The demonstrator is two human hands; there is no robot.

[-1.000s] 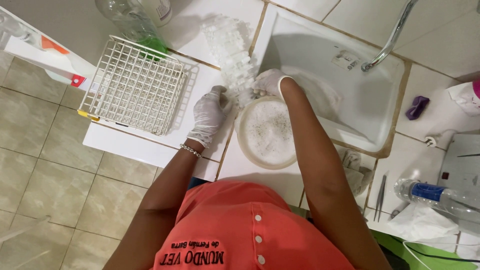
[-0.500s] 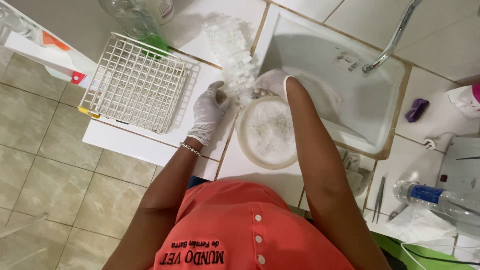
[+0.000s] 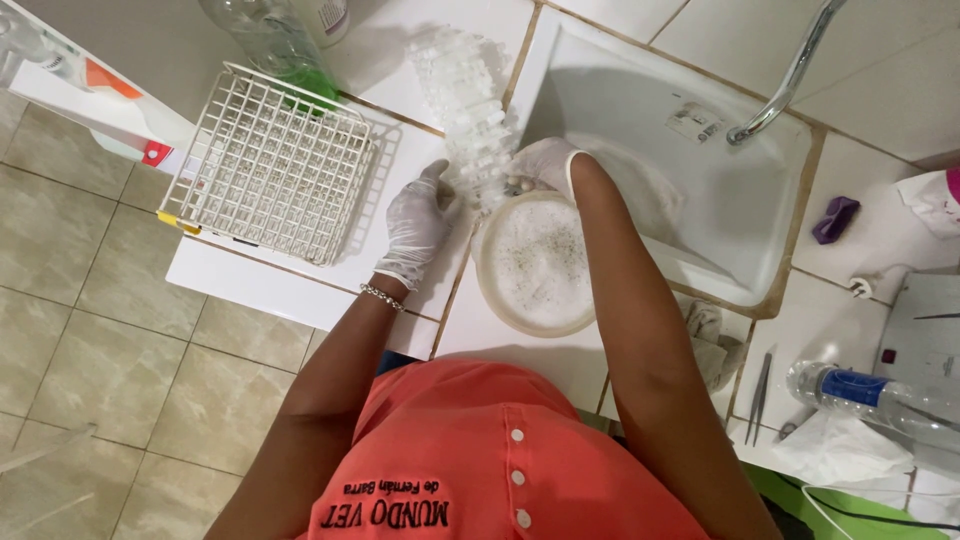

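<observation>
both gloved hands closed on a clear plastic rack (image 3: pixel 468 110), a long ribbed piece standing out from the person toward the far edge of the table. the left hand (image 3: pixel 418 225) took a grip on the rack's near end from the left side, fingers curled against it. the right hand (image 3: pixel 545 165) met the same end from the sink side, its grip wrapped around the plastic, though the fingertips were hidden behind the rack. just below the hands sat a round white basin (image 3: pixel 535 265) of foamy, speckled water, resting on the table at the corner of the white sink (image 3: pixel 690 200). left of the rack lay a white wire basket (image 3: pixel 270 165), with a clear bottle (image 3: pixel 275 40) behind it. a curved metal tap (image 3: pixel 790 75) reached over the sink. farther right lay tweezers (image 3: pixel 757 398) and a plastic water bottle (image 3: pixel 880 398).
</observation>
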